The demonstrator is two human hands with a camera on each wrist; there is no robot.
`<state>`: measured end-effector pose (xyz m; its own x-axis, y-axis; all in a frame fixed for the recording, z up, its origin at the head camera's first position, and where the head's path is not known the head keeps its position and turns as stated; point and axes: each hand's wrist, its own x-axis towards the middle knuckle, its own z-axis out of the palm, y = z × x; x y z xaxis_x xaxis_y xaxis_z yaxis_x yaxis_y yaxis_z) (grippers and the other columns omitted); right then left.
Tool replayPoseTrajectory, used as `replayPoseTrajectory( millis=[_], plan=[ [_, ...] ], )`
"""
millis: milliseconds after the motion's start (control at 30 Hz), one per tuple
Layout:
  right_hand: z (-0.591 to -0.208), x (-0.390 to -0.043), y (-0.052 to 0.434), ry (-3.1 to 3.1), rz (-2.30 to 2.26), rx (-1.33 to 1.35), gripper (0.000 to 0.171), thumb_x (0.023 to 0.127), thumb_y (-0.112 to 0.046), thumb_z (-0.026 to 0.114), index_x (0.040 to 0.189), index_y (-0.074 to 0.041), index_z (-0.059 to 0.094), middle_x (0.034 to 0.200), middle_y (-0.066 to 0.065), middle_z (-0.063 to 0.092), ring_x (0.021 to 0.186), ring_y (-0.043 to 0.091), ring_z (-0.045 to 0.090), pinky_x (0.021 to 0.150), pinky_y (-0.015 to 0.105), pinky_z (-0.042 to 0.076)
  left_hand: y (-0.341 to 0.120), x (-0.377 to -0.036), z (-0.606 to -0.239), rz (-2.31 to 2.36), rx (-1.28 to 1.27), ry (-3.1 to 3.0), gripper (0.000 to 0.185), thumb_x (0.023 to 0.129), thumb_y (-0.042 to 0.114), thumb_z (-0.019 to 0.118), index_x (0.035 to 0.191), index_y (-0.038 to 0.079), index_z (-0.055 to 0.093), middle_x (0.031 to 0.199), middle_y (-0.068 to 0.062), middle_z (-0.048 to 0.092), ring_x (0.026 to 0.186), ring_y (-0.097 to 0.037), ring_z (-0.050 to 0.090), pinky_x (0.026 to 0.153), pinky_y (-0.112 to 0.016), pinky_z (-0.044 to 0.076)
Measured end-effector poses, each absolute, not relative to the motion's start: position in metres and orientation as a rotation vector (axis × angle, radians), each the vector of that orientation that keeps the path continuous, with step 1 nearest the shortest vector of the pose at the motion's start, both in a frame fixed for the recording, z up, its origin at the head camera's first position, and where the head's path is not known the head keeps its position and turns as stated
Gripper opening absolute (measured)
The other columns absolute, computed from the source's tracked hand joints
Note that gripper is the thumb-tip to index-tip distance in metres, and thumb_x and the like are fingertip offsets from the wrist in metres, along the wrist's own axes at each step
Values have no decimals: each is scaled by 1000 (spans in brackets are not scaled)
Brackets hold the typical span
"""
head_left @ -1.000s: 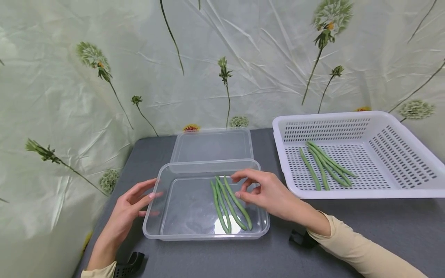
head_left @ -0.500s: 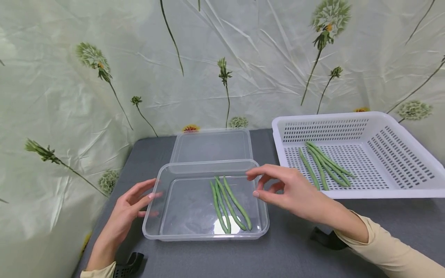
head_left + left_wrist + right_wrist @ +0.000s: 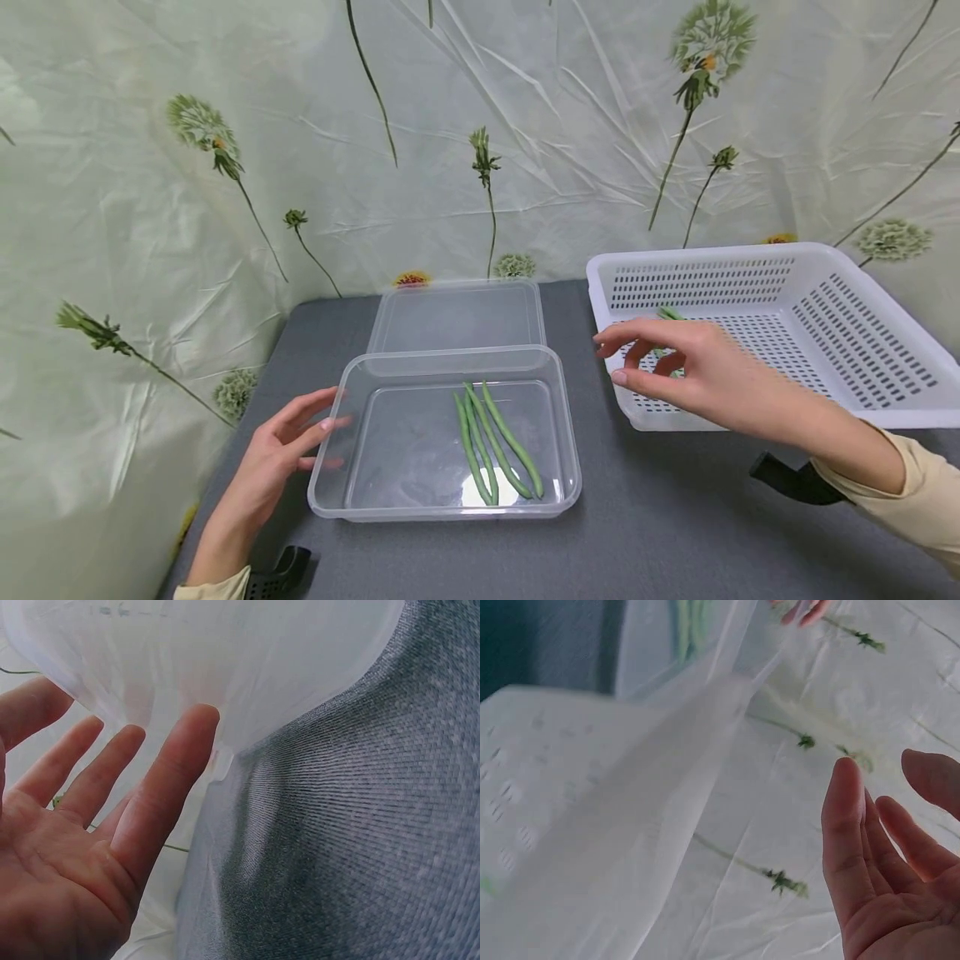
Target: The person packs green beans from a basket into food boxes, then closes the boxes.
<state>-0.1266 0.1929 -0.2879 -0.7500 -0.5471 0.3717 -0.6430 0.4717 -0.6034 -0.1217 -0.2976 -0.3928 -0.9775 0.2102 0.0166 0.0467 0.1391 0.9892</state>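
Several green beans lie side by side in the right half of a clear plastic container. My left hand rests against the container's left wall, fingers extended; the left wrist view shows the fingertips at the translucent side. Over the left front part of a white perforated basket hovers my right hand, its fingers loosely bent and holding nothing. That hand mostly hides the green beans in the basket. In the right wrist view, thumb and fingers stand apart beside the basket's wall.
A translucent flat lid lies behind the container. Dark grey cloth covers the table. A flower-printed sheet hangs along the back and left side.
My right hand has moved right, from above the container's beans to over the basket. My left hand and the container have stayed in place.
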Motion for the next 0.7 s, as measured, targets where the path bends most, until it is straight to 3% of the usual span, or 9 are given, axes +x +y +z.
replayPoseTrajectory(
  millis=[500, 700],
  plan=[
    [-271, -168, 251, -2832, 817, 904, 34, 90, -16, 74, 122, -26, 65, 105, -16, 67, 89, 3, 63, 67, 25, 53, -299, -123, -394, 1964, 260, 2277, 45, 102, 11, 56, 144, 3, 44, 142, -2, 52, 115, -16, 62, 71, -51, 59],
    [-272, -179, 269, -2860, 756, 921, 38, 88, -12, 75, 123, -23, 65, 101, -16, 67, 84, 3, 63, 64, 24, 52, -299, -123, -395, 1967, 260, 2274, 45, 102, 11, 56, 144, 3, 44, 142, -3, 53, 116, -17, 62, 71, -51, 59]
  ],
)
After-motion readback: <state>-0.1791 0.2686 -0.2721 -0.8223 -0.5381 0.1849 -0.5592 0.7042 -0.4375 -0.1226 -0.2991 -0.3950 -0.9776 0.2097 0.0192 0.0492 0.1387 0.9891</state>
